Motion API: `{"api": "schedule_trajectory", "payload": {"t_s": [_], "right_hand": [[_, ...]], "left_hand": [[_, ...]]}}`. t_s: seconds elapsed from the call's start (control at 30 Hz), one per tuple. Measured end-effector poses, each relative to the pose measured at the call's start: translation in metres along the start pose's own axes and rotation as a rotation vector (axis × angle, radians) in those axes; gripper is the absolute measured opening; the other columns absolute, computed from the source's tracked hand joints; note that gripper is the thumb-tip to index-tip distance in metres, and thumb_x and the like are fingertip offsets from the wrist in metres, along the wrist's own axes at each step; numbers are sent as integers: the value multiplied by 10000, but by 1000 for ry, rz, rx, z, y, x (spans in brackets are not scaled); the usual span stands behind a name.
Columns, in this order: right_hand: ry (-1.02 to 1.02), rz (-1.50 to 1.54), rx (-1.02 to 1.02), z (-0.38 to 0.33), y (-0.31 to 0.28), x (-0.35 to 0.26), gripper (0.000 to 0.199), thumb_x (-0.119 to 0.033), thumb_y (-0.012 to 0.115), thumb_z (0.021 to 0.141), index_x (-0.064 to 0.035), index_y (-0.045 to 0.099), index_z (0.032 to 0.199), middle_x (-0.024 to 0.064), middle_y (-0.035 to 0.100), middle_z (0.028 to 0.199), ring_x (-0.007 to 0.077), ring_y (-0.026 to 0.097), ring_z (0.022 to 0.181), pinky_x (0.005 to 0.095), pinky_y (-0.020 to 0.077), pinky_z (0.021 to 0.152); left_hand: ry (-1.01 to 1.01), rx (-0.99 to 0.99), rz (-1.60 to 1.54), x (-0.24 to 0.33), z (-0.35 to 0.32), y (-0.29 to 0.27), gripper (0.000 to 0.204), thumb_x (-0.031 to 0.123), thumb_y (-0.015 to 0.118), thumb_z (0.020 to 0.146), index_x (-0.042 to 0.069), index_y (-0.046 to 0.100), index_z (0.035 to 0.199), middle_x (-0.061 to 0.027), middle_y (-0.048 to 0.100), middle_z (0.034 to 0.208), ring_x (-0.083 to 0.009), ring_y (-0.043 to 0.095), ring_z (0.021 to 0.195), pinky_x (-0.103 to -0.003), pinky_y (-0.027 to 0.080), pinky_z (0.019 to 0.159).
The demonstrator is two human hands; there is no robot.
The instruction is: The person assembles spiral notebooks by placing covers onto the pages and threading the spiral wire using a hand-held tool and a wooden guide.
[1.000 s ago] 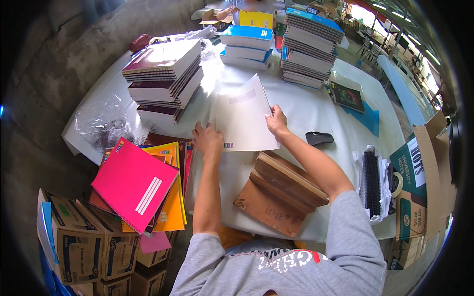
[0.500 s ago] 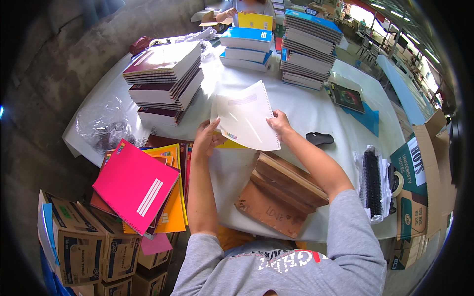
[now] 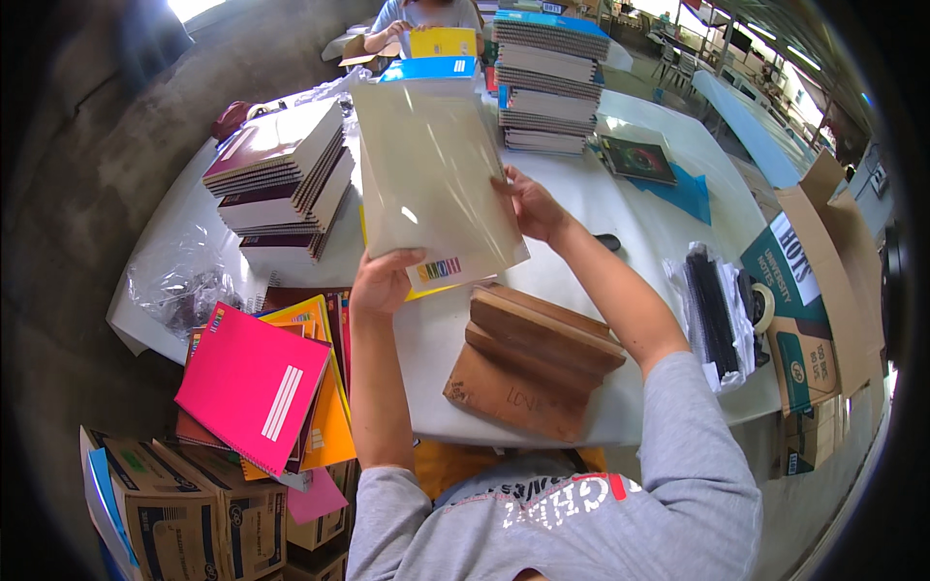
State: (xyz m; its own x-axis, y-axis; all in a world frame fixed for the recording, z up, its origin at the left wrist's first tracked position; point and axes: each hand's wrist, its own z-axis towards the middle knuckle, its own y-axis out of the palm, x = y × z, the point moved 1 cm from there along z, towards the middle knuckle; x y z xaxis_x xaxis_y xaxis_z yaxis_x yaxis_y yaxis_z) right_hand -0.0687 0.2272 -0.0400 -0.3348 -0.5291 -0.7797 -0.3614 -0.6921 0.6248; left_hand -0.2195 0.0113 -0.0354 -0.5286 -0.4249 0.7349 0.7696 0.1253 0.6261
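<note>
A greyish, glossy translucent cover sheet (image 3: 431,179) is held up in front of me over the table, with a small coloured logo at its lower left. My left hand (image 3: 385,279) pinches its lower left corner, thumb on top. On the right edge, my right hand (image 3: 531,201) grips it with the thumb over the front. Behind the sheet a yellow cover (image 3: 436,292) peeks out along the bottom and left; whether it is held too, I cannot tell. Below the hands, near the front table edge, a stepped brown wooden block (image 3: 533,363) rests.
Spiral notebooks with maroon covers (image 3: 276,145) and blue-topped ones (image 3: 550,82) stand in tall stacks. A pink notebook (image 3: 254,382) tops a pile at left, above cardboard boxes (image 3: 174,513). Black binding coils (image 3: 712,310) lie at right. Across the table, a person (image 3: 426,19) handles a yellow notebook.
The sheet has been raised and turned to face me more squarely, and now looks larger and greyer. My right hand has moved up along its edge. The whole view has shifted slightly.
</note>
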Motion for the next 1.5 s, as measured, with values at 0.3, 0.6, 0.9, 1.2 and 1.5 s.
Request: {"api": "schedule_trajectory", "payload": {"t_s": [0.3, 0.6, 0.9, 1.2, 1.5], "right_hand": [[-606, -692, 95, -107, 112, -93, 415, -70, 604, 832, -79, 429, 1208, 104, 606, 993, 171, 598, 959, 347, 505, 802], [-578, -2176, -236, -221, 214, -69, 529, -85, 562, 756, -180, 498, 1273, 1, 617, 849, 174, 634, 637, 282, 520, 528], [-616, -2064, -239, -278, 247, -53, 220, -150, 588, 762, -8, 576, 929, 104, 649, 808, 252, 668, 764, 358, 534, 603], [-541, -2147, -138, -270, 225, -41, 190, -146, 593, 763, -21, 581, 906, 113, 650, 828, 249, 665, 770, 374, 527, 622], [-491, -2312, 186, -257, 154, -15, 342, -143, 561, 791, -128, 566, 1132, 49, 641, 815, 232, 663, 748, 334, 518, 610]], "left_hand": [[241, -125, 89, 37, -57, 37, 818, 36, 657, 682, 74, 275, 1404, -153, 406, 1354, -275, 444, 1203, -389, 401, 931], [571, 302, 1292, 41, -143, 48, 954, 122, 841, 582, 77, 314, 1376, -154, 357, 1395, -256, 377, 1261, -377, 332, 990], [444, 229, 926, 13, -172, 20, 581, 49, 675, 791, -18, 375, 1283, -140, 490, 1206, -178, 482, 1074, -298, 394, 911], [180, 179, 778, -27, -143, 29, 544, 69, 634, 836, -27, 353, 1292, -164, 464, 1257, -199, 465, 1119, -327, 377, 948], [146, 161, 739, -52, -134, 5, 508, 106, 549, 909, -22, 300, 1334, -168, 434, 1303, -214, 434, 1167, -351, 346, 987]]}}
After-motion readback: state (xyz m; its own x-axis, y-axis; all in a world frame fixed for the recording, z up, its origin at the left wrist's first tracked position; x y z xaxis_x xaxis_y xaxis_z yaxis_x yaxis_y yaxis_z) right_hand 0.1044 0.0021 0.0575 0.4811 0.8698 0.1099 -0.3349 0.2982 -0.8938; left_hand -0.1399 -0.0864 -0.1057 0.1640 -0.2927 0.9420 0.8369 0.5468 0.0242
